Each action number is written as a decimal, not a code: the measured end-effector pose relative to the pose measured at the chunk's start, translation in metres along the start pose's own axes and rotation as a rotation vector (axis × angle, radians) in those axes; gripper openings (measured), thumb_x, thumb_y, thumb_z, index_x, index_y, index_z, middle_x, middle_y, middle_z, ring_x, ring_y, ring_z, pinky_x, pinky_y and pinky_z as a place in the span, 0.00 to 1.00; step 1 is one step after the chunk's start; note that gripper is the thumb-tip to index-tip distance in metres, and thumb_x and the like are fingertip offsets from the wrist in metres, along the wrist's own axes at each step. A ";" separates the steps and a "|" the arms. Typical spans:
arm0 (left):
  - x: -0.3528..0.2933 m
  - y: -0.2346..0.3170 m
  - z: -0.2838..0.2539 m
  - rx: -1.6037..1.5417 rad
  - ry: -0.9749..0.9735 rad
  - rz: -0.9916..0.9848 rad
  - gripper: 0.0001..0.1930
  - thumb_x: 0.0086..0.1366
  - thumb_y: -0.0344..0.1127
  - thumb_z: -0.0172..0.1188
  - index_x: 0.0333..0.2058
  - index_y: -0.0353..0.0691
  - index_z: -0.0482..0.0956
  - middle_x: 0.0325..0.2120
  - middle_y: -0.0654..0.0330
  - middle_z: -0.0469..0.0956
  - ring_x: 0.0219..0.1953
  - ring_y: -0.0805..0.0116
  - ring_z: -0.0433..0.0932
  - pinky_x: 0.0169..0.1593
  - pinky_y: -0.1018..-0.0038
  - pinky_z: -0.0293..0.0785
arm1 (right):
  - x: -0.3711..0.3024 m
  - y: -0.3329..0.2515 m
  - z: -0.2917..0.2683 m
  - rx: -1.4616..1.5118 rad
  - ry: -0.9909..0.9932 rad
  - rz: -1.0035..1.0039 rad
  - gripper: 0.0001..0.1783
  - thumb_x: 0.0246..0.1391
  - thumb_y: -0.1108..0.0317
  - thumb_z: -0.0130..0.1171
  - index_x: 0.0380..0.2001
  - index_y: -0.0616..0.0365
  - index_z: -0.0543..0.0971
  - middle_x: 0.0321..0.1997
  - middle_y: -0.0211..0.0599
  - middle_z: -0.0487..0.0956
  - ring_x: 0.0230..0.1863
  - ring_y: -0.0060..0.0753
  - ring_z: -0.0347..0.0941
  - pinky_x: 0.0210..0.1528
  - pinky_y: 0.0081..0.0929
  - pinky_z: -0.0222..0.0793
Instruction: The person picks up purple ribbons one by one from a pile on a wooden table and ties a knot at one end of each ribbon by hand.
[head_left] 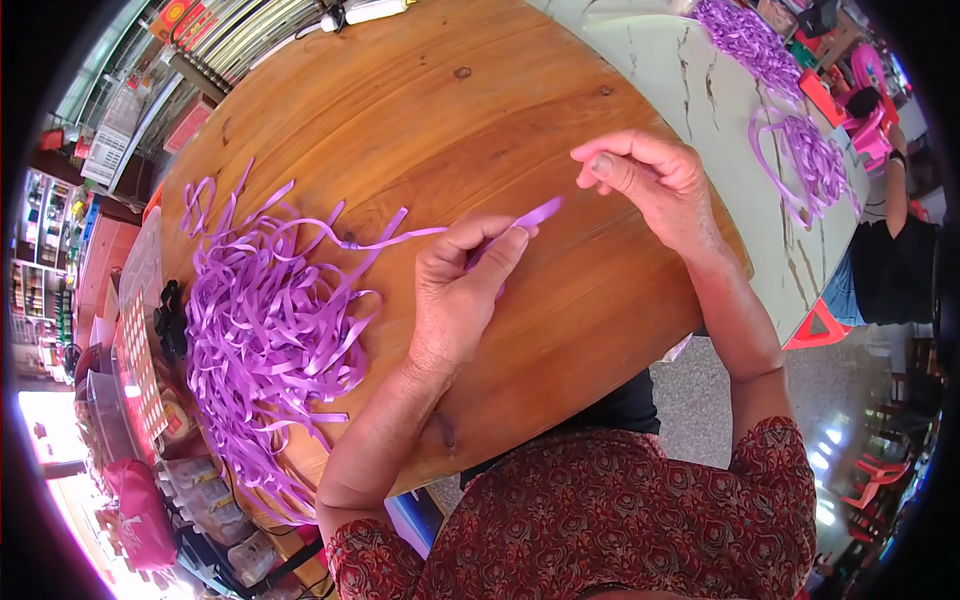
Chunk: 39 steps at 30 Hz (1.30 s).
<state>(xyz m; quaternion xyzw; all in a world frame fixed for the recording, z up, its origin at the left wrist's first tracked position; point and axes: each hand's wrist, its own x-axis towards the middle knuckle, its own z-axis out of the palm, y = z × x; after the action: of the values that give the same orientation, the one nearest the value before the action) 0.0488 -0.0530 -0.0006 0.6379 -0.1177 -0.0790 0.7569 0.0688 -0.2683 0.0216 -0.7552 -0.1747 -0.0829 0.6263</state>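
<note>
A strip of purple ribbon (543, 212) is pinched between the thumb and fingers of my left hand (462, 285). Its short free end sticks out to the right, past my thumb. Leftward from that hand, a ribbon tail (400, 238) runs to a large tangled heap of purple ribbons (270, 320) on the left of the wooden table. My right hand (645, 185) hovers up and right of the ribbon's end, apart from it. Its fingers are loosely bent and slightly apart, with nothing visible in them.
The round wooden table (590, 290) spreads under both hands. A white marbled table (690, 80) adjoins at the right, bearing more purple ribbon heaps (815, 155). Another person's arm (897, 175) shows at far right. Boxes and a pink bag (140, 515) crowd the left edge.
</note>
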 end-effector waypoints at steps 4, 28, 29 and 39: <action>-0.003 0.003 -0.003 -0.056 0.013 -0.148 0.05 0.62 0.30 0.60 0.34 0.38 0.82 0.22 0.73 0.74 0.25 0.85 0.65 0.31 0.85 0.62 | -0.001 0.002 -0.004 -0.035 0.006 -0.085 0.08 0.55 0.74 0.57 0.38 0.62 0.80 0.35 0.35 0.79 0.36 0.22 0.74 0.38 0.18 0.70; -0.002 0.006 0.000 -0.048 0.051 -0.148 0.06 0.63 0.32 0.59 0.33 0.37 0.82 0.22 0.72 0.75 0.21 0.87 0.61 0.24 0.86 0.55 | -0.009 0.004 0.017 -0.722 -0.154 -0.550 0.12 0.38 0.75 0.66 0.31 0.54 0.81 0.29 0.27 0.75 0.30 0.28 0.70 0.30 0.26 0.64; -0.001 0.007 0.002 -0.045 0.065 -0.132 0.06 0.64 0.32 0.58 0.31 0.37 0.81 0.17 0.74 0.70 0.20 0.87 0.59 0.22 0.86 0.53 | -0.010 0.004 0.017 -0.721 -0.155 -0.550 0.12 0.38 0.75 0.66 0.31 0.54 0.81 0.29 0.27 0.75 0.30 0.28 0.70 0.30 0.26 0.64; -0.003 -0.001 0.006 -0.176 0.028 -0.027 0.03 0.61 0.25 0.59 0.34 0.38 0.79 0.26 0.71 0.74 0.27 0.84 0.68 0.31 0.86 0.64 | -0.016 0.003 0.018 0.453 -0.374 0.188 0.06 0.50 0.75 0.61 0.34 0.62 0.80 0.33 0.34 0.77 0.33 0.23 0.69 0.35 0.22 0.65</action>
<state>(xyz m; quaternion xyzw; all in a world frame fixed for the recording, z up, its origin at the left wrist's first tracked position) 0.0445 -0.0584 -0.0008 0.5715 -0.0913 -0.0902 0.8105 0.0533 -0.2541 0.0100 -0.6114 -0.2303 0.1570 0.7406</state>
